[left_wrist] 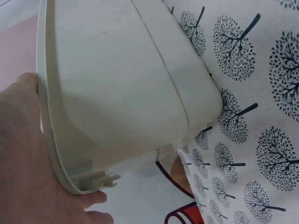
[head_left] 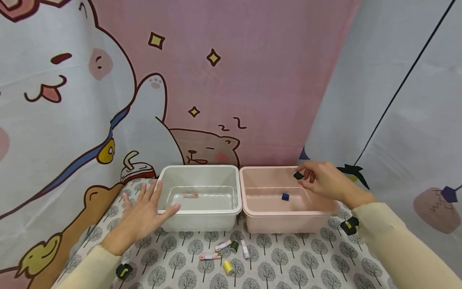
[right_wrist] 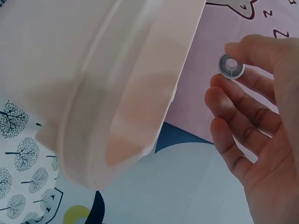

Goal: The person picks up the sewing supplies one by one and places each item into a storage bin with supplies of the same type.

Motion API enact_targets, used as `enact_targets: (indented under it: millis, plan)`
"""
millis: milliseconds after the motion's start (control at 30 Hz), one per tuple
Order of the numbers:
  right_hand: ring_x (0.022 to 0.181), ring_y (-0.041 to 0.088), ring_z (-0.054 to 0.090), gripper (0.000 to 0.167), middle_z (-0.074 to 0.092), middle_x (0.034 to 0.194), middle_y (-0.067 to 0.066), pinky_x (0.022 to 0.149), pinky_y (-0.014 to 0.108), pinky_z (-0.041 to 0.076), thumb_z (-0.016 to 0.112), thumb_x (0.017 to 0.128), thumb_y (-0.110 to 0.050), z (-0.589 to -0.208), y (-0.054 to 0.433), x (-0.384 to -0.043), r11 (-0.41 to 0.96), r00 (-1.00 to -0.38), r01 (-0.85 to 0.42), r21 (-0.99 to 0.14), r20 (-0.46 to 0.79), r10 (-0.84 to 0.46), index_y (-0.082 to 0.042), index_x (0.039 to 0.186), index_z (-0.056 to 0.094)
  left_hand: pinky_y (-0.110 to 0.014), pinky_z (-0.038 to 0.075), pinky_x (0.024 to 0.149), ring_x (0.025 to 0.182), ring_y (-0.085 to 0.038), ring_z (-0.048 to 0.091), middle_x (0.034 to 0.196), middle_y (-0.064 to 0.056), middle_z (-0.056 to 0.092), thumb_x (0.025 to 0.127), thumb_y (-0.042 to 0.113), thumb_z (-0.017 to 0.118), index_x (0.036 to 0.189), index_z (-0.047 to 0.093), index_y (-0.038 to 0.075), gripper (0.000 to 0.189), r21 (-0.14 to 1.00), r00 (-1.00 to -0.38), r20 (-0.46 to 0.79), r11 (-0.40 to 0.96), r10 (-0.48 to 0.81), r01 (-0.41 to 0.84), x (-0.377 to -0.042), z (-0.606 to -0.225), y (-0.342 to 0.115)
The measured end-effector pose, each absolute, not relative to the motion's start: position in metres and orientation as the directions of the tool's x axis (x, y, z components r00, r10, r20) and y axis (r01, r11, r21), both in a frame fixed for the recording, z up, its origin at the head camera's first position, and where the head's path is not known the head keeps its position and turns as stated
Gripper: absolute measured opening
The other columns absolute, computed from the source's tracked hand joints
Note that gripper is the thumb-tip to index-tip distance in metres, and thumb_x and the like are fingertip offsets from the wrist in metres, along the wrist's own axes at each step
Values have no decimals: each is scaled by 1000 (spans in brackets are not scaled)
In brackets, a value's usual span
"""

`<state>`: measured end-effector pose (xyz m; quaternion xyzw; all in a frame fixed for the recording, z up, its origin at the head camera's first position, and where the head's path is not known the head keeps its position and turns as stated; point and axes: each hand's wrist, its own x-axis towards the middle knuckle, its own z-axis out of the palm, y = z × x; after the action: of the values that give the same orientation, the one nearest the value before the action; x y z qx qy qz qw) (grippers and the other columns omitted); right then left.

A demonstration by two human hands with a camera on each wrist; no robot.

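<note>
My right hand (head_left: 323,180) pinches a dark spool of thread (head_left: 298,175) between thumb and fingertips, over the back right of the pink bin (head_left: 281,222). In the right wrist view the spool (right_wrist: 231,66) shows its round end with a hole. Inside that bin lies a blue spool (head_left: 285,196). My left hand (head_left: 142,212), fingers spread, is at the left rim of the white bin (head_left: 202,220); the left wrist view shows the palm (left_wrist: 28,163) beside that rim. A pinkish folded strip (head_left: 190,195) lies in the white bin.
In front of the bins lie a green spool (head_left: 234,246), a yellow spool (head_left: 227,267) and pale folded strips (head_left: 210,256) on the tree-print cloth (head_left: 267,277). A cartoon-printed curtain (head_left: 252,80) hangs close behind the bins. Each wrist wears a dark strap.
</note>
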<state>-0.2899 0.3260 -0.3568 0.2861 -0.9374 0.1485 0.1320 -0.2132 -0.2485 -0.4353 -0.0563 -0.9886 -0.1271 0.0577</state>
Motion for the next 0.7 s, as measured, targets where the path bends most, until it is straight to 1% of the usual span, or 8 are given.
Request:
enact_targets:
  millis: [167, 300, 500, 633, 700]
  plan:
    - [79, 6, 71, 28, 82, 95, -5, 68, 28, 61, 90, 103, -19, -356, 329, -299, 830, -849, -514, -218, 264, -457, -10, 129, 83, -99, -15, 126, 180, -61, 6, 195, -26, 9, 109, 91, 43, 186, 16, 3, 121, 256, -989, 118, 959, 95, 122, -214, -436, -249]
    - [81, 7, 72, 30, 82, 98, -2, 70, 30, 62, 89, 104, -19, -356, 333, -306, 845, -869, -485, -225, 228, -438, -9, 132, 83, -98, -16, 126, 180, -60, 5, 195, -25, 9, 109, 90, 45, 187, 15, 4, 120, 264, -989, 113, 957, 93, 120, -215, -437, -249]
    - [81, 10, 75, 34, 84, 100, 3, 69, 35, 64, 88, 104, -19, -356, 338, -314, 846, -872, -482, -229, 223, -437, -5, 134, 82, -98, -15, 127, 180, -60, 5, 196, -24, 8, 110, 88, 46, 187, 15, 5, 117, 248, -989, 116, 961, 96, 122, -216, -437, -249]
    - [83, 13, 76, 34, 84, 101, 5, 69, 38, 65, 88, 104, -20, -356, 340, -319, 854, -880, -468, -226, 210, -426, -4, 134, 81, -98, -15, 126, 180, -60, 6, 196, -24, 8, 110, 89, 44, 187, 14, 5, 118, 245, -988, 118, 962, 98, 124, -216, -436, -249]
    - [84, 16, 77, 37, 85, 103, 8, 71, 41, 67, 87, 104, -22, -355, 341, -321, 862, -888, -453, -228, 193, -416, -3, 136, 80, -99, -15, 126, 180, -60, 6, 196, -24, 9, 110, 89, 44, 187, 14, 5, 118, 247, -988, 118, 961, 98, 125, -215, -436, -249]
